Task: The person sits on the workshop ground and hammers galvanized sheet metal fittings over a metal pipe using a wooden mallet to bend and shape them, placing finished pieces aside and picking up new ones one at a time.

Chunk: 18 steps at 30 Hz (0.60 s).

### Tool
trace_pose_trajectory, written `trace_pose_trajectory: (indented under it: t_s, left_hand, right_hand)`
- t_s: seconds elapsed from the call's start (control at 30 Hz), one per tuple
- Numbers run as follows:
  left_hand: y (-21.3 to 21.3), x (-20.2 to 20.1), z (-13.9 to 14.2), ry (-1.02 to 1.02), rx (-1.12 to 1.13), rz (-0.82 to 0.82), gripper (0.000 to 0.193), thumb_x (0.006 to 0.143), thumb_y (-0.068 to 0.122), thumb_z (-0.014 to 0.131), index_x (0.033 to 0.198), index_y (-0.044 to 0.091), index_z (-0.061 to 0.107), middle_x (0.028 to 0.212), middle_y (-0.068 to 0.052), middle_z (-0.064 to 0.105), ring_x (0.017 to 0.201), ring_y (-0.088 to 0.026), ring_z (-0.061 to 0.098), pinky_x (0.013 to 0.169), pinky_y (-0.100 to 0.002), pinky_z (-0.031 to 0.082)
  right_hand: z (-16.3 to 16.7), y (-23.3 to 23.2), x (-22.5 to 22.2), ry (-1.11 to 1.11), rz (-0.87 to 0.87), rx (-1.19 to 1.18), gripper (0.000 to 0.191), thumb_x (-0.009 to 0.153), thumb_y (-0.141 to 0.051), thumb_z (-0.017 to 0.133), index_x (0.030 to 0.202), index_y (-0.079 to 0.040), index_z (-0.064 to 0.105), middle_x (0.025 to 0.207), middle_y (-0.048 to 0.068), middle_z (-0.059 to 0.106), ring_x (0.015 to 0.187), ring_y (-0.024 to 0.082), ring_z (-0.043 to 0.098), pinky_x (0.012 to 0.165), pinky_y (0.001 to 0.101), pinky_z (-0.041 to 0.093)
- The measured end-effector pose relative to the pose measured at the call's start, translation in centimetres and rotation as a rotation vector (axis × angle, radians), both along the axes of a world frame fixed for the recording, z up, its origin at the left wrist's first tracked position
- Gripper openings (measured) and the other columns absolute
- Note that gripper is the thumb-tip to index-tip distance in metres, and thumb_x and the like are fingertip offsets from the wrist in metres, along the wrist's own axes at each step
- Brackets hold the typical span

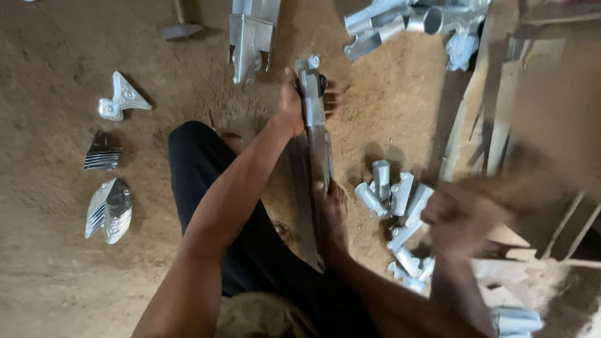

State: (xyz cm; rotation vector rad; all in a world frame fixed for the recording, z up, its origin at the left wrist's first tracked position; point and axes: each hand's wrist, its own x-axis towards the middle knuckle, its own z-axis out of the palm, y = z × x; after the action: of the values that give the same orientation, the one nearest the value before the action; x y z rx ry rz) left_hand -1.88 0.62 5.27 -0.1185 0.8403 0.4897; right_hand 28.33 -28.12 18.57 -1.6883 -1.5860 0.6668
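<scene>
My left hand (290, 105) grips the top end of a long, narrow silver metal casting (317, 141) that stands tilted on the dirt floor. My bare foot (332, 213) presses against the casting's lower end. My right hand (462, 216) is blurred by motion, just right of a heap of small silver tube-shaped castings (395, 203). Its fingers look curled, but I cannot tell whether it holds anything. My black trouser leg (200, 169) lies to the left of the long casting.
A hammer (181, 28) and a large silver bracket (250, 34) lie at the top. More silver tube parts (407, 22) are piled top right. A triangular casting (122, 100) and two stacks of thin plates (103, 152) (109, 209) sit left. Wooden planks (494, 125) lean on the right.
</scene>
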Motion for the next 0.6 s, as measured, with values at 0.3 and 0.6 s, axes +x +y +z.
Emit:
trace_pose_trajectory:
  t_s: [0.3, 0.6]
  left_hand:
    - [0.0, 2.0, -2.8, 0.241, -0.037, 0.112, 0.071, 0.092, 0.075, 0.032, 0.093, 0.011, 0.062, 0.073, -0.010, 0.059, 0.058, -0.028, 0.057, 0.050, -0.048, 0.047]
    - [-1.1, 2.3, -2.0, 0.191, -0.059, 0.094, 0.078, 0.089, 0.078, 0.027, 0.085, 0.008, 0.062, 0.067, -0.014, 0.063, 0.056, -0.031, 0.060, 0.050, -0.047, 0.050]
  right_hand:
    - [-5.5, 7.0, -11.2, -0.015, -0.168, -0.697, 0.038, 0.108, -0.028, 0.054, 0.082, -0.001, 0.056, 0.069, 0.009, 0.055, 0.062, 0.019, 0.052, 0.059, 0.0329, 0.042]
    - [-1.1, 8.3, -11.4, -0.050, -0.034, 0.280, 0.041, 0.115, -0.038, 0.063, 0.096, -0.002, 0.059, 0.089, 0.011, 0.059, 0.076, 0.026, 0.059, 0.062, 0.0409, 0.051]
